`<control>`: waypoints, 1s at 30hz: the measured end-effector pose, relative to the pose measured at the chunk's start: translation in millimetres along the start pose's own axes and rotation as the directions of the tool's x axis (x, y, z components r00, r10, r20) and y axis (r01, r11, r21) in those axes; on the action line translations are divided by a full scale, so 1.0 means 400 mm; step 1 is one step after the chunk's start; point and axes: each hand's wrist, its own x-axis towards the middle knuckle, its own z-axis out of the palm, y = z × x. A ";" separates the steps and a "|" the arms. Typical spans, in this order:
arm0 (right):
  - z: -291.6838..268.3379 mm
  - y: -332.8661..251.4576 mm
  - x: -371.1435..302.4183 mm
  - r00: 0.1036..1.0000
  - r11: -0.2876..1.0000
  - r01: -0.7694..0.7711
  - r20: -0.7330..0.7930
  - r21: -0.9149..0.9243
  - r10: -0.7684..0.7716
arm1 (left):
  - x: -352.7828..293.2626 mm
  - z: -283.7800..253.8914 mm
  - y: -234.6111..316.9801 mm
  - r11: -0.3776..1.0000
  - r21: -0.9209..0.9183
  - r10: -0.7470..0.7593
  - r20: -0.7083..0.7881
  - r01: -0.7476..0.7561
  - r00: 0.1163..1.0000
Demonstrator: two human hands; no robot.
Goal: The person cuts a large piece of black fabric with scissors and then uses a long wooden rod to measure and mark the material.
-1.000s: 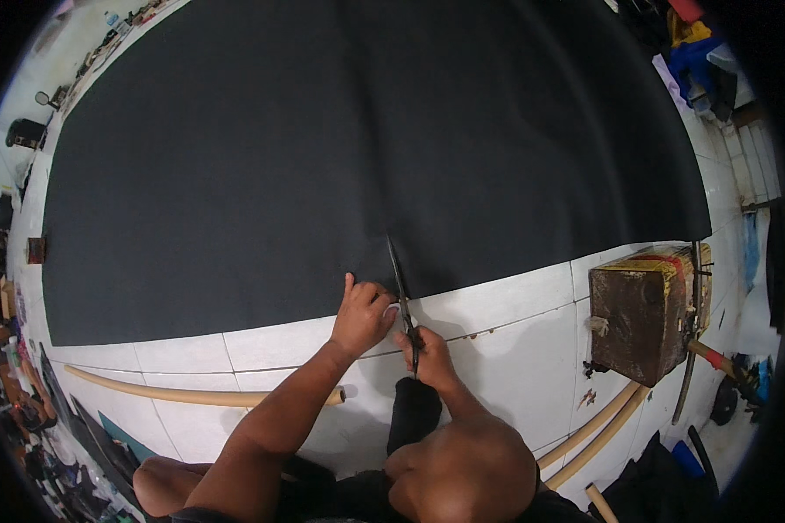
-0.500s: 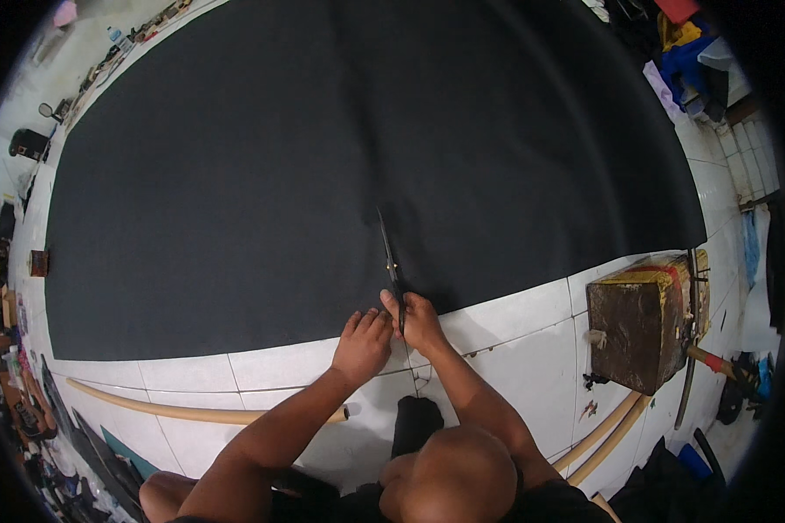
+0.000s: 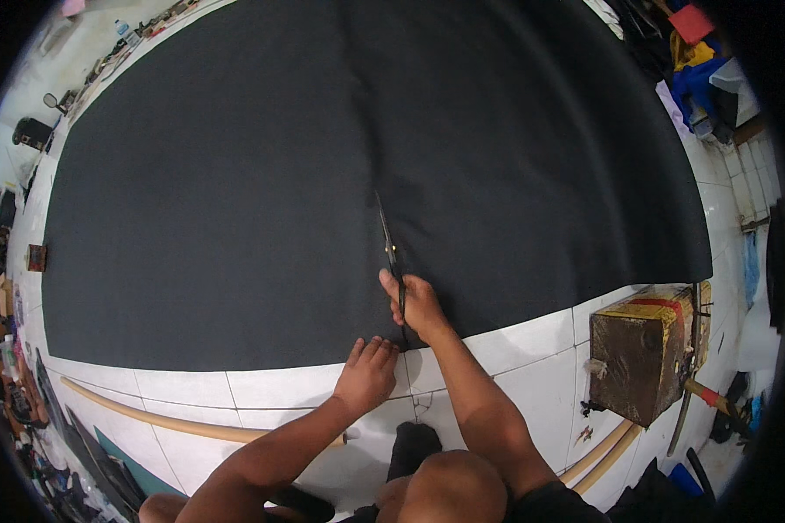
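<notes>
Scissors (image 3: 390, 249) lengthwise forward, slightly left

Black sheet (image 3: 209, 192) cut off by top edge. Scissors (image 3: 387, 241): handles mostly hidden by right hand (image 3: 420, 307); only one blade plainly visible. Pale tube (image 3: 166, 421) partly covered by left forearm (image 3: 292, 446). Clutter (image 3: 0, 349) along left rim too small to tell.

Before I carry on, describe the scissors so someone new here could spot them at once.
Start with the large black sheet spread over the white tiled floor. Near its lower edge, just beyond the left hand, the right hand holds the scissors. They're slim and pointed with a gold-coloured pivot, unlike the blunt tan tube at left.
</notes>
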 end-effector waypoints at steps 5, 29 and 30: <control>0.015 -0.035 0.062 0.999 0.999 0.033 -0.036 0.011 -0.033 | -0.001 -0.005 -0.002 1.000 -0.026 -0.013 0.015 0.014 1.000; 0.045 -0.347 0.524 0.994 0.994 0.103 -0.015 -0.040 -0.104 | 0.000 -0.011 -0.018 0.996 -0.084 0.002 0.169 0.012 0.986; 0.045 -0.362 0.565 0.994 0.993 0.108 -0.019 -0.052 -0.109 | 0.002 -0.012 -0.017 0.996 -0.093 0.004 0.171 0.013 0.985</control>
